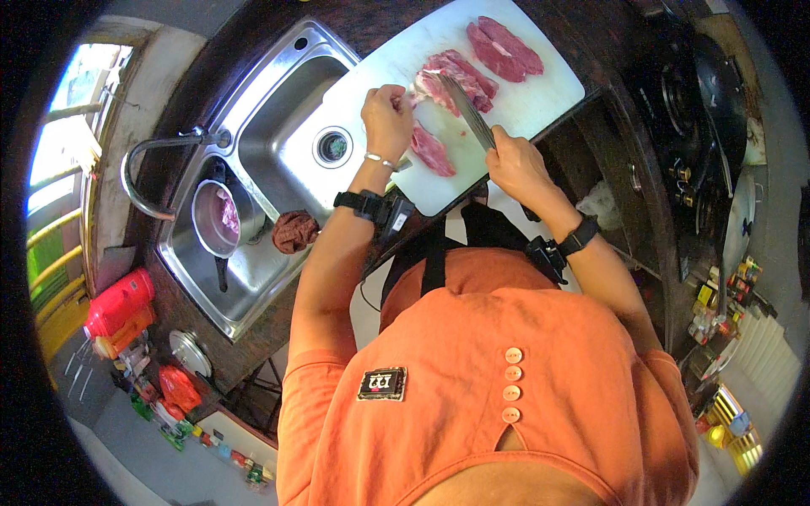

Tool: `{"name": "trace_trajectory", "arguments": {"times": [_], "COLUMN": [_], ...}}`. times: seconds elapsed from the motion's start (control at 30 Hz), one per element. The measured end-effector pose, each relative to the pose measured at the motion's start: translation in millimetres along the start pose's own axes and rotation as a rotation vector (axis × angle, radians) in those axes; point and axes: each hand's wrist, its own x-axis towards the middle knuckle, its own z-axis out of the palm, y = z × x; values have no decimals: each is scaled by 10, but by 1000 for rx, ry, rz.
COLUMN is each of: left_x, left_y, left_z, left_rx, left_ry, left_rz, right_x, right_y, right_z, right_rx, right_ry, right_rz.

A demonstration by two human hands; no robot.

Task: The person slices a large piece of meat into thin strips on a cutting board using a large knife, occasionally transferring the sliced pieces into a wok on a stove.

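Observation:
A white cutting board (506, 123) bears several pieces of raw red meat. My right hand (516, 161) grips a kitchen knife (468, 114), its blade slanting away from me with the tip against the pale side of the middle piece of meat (465, 76). At the left end of that piece, the fingers of my left hand (387, 123) are curled and pinch a pale, fatty strand; the fingertips are partly hidden. Beside my left wrist lies a narrow strip of meat (432, 150). A larger flat piece of meat (505, 49) rests near the board's far right corner.
Left of the board is a steel double sink (278, 107), partly overlapped by it. A pot (218, 218) with meat inside stands in the smaller basin under the curved faucet (136, 167). A brown cloth (295, 232) lies at the sink's edge. A gas stove (683, 120) is at right.

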Motion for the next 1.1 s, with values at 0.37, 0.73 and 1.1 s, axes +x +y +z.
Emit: {"name": "trace_trajectory", "arguments": {"times": [0.37, 0.73, 1.1], "left_x": [269, 215, 169], "left_y": [203, 188, 242], "left_z": [260, 282, 269], "left_rx": [342, 293, 212], "left_ry": [-171, -84, 15], "left_rz": [-281, -314, -252], "right_x": [83, 190, 229], "right_y": [-80, -74, -149], "right_z": [-65, 20, 11], "right_rx": [0, -38, -111], "right_ry": [29, 97, 53], "right_rz": [-105, -169, -205]}}
